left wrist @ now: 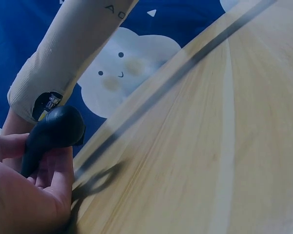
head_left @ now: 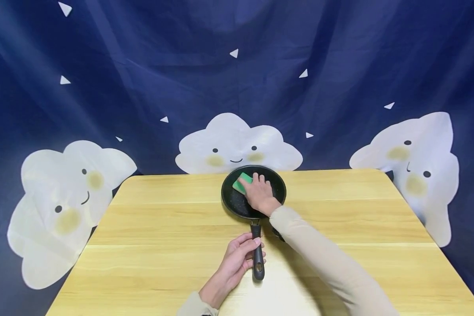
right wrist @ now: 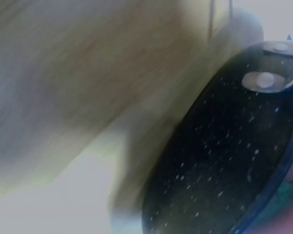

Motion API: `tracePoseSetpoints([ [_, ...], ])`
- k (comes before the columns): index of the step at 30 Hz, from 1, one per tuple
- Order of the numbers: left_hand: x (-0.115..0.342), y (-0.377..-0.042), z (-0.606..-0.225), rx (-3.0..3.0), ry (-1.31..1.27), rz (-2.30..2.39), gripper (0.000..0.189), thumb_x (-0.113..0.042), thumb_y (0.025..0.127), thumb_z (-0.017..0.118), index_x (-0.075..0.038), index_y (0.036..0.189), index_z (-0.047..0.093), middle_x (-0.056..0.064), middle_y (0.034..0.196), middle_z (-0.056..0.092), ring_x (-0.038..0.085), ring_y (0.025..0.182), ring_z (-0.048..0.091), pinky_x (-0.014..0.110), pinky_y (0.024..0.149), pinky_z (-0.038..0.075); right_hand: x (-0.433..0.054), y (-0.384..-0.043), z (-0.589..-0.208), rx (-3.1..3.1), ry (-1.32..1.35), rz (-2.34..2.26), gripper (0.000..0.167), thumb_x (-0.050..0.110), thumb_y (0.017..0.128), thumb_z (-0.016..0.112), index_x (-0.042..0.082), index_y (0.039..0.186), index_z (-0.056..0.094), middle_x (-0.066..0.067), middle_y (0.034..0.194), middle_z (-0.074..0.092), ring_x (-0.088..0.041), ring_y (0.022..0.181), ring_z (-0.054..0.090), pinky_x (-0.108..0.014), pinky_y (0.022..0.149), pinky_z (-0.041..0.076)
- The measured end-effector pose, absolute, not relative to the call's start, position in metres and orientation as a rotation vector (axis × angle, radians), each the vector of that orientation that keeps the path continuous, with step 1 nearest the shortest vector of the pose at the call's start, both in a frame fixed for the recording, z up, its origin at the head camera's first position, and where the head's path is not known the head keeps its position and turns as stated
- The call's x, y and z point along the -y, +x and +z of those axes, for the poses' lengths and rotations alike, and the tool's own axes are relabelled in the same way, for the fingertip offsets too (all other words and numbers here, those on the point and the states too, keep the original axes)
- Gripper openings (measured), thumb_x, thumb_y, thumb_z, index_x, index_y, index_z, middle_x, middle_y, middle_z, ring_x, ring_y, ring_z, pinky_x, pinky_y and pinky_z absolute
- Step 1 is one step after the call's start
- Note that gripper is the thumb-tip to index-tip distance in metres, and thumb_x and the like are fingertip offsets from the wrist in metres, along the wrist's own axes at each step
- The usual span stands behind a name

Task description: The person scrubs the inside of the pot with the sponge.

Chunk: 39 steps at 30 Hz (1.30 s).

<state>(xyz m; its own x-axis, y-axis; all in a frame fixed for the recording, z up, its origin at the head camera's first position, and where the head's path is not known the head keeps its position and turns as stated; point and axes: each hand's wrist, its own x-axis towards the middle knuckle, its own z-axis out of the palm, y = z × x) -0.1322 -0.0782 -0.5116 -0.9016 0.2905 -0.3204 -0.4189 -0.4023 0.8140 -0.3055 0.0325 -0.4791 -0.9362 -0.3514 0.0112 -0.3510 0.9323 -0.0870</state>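
Round black frying pan [head_left: 233, 203], pale-speckled inside, near the table's far edge; black handle [head_left: 258, 265], gripped by the left hand [head_left: 236, 256], points nearward. Rectangular green sponge [head_left: 238, 188], in the pan, held by the right hand [head_left: 259, 193].

The pan [head_left: 232, 202] sits over the middle of the table's far side, its handle [head_left: 258, 265] pointing near, towards me. The sponge [head_left: 238, 188] lies in the pan, left of its centre. My right hand [head_left: 260, 194] is inside the pan, on the sponge's right side; my right sleeve [head_left: 328, 259] slants in from the near right, passing right of the handle. My left hand [head_left: 234, 258] is around the handle from its left. Behind the table [head_left: 162, 245] hangs the curtain [head_left: 237, 79], with a cloud left [head_left: 63, 210], a cloud right [head_left: 422, 162] and one beyond the pan.
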Motion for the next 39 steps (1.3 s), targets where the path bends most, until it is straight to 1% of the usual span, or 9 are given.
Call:
tracePoseSetpoints([
  [5, 0.078, -0.133, -0.511, -1.406, -0.178, 2.318, 0.043, -0.013, 0.096, 0.069, 0.008, 0.131, 0.054, 0.009, 0.1, 0.071, 0.017, 0.078, 0.07, 0.035, 0.074, 0.064, -0.04, -0.307, -0.477, -3.096, -0.538, -0.094, 0.054, 0.017, 0.097, 0.069, 0.031, 0.145, 0.048, -0.025, 0.131, 0.048, -0.041, 0.113, 0.046, -0.051, 0.088, 0.048],
  [10, 0.078, -0.132, -0.512, -1.403, -0.193, 2.315, 0.046, -0.013, 0.096, 0.07, 0.01, 0.133, 0.054, 0.008, 0.099, 0.071, 0.017, 0.077, 0.071, 0.035, 0.075, 0.064, -0.046, -0.308, -0.475, -3.082, -0.518, -0.072, 0.054, 0.017, 0.098, 0.067, 0.032, 0.147, 0.05, -0.026, 0.133, 0.047, -0.042, 0.117, 0.046, -0.054, 0.092, 0.046],
  [17, 0.077, -0.132, -0.51, -1.408, -0.188, 2.316, 0.049, -0.014, 0.096, 0.07, 0.01, 0.135, 0.054, 0.007, 0.099, 0.071, 0.016, 0.078, 0.071, 0.035, 0.075, 0.064, -0.056, -0.307, -0.471, -3.098, -0.511, -0.063, 0.055, 0.017, 0.098, 0.068, 0.034, 0.148, 0.054, -0.027, 0.135, 0.048, -0.043, 0.117, 0.047, -0.054, 0.093, 0.046],
  [21, 0.077, -0.132, -0.509, -1.408, -0.191, 2.314, 0.048, -0.014, 0.096, 0.07, 0.01, 0.135, 0.054, 0.008, 0.099, 0.07, 0.016, 0.078, 0.071, 0.037, 0.076, 0.064, -0.061, -0.304, -0.469, -3.09, -0.508, -0.032, 0.053, 0.019, 0.099, 0.065, 0.034, 0.149, 0.054, -0.026, 0.133, 0.049, -0.042, 0.117, 0.049, -0.054, 0.093, 0.047],
  [25, 0.078, -0.131, -0.509, -1.409, -0.2, 2.314, 0.048, -0.014, 0.096, 0.07, 0.01, 0.135, 0.054, 0.008, 0.099, 0.07, 0.016, 0.078, 0.071, 0.037, 0.076, 0.064, -0.065, -0.3, -0.467, -3.054, -0.522, 0.037, 0.052, 0.022, 0.103, 0.059, 0.034, 0.152, 0.05, -0.025, 0.133, 0.05, -0.041, 0.118, 0.05, -0.053, 0.093, 0.048],
  [28, 0.078, -0.131, -0.51, -1.408, -0.201, 2.315, 0.049, -0.015, 0.096, 0.07, 0.01, 0.135, 0.054, 0.008, 0.099, 0.07, 0.016, 0.078, 0.071, 0.037, 0.076, 0.064, -0.067, -0.297, -0.465, -3.019, -0.522, 0.064, 0.053, 0.023, 0.104, 0.058, 0.035, 0.154, 0.047, -0.024, 0.134, 0.05, -0.04, 0.119, 0.049, -0.052, 0.094, 0.048],
  [34, 0.079, -0.131, -0.51, -1.404, -0.2, 2.315, 0.048, -0.015, 0.096, 0.07, 0.01, 0.135, 0.055, 0.008, 0.099, 0.07, 0.016, 0.079, 0.07, 0.037, 0.076, 0.064, -0.069, -0.289, -0.455, -2.969, -0.521, 0.062, 0.055, 0.019, 0.101, 0.062, 0.032, 0.153, 0.05, -0.025, 0.132, 0.051, -0.041, 0.114, 0.05, -0.053, 0.093, 0.049],
  [39, 0.079, -0.132, -0.51, -1.407, -0.198, 2.314, 0.048, -0.015, 0.097, 0.07, 0.01, 0.135, 0.054, 0.009, 0.1, 0.069, 0.016, 0.079, 0.07, 0.037, 0.076, 0.064, -0.071, -0.285, -0.448, -2.925, -0.527, 0.084, 0.056, 0.021, 0.101, 0.062, 0.031, 0.154, 0.048, -0.025, 0.134, 0.051, -0.042, 0.116, 0.051, -0.054, 0.095, 0.049],
])
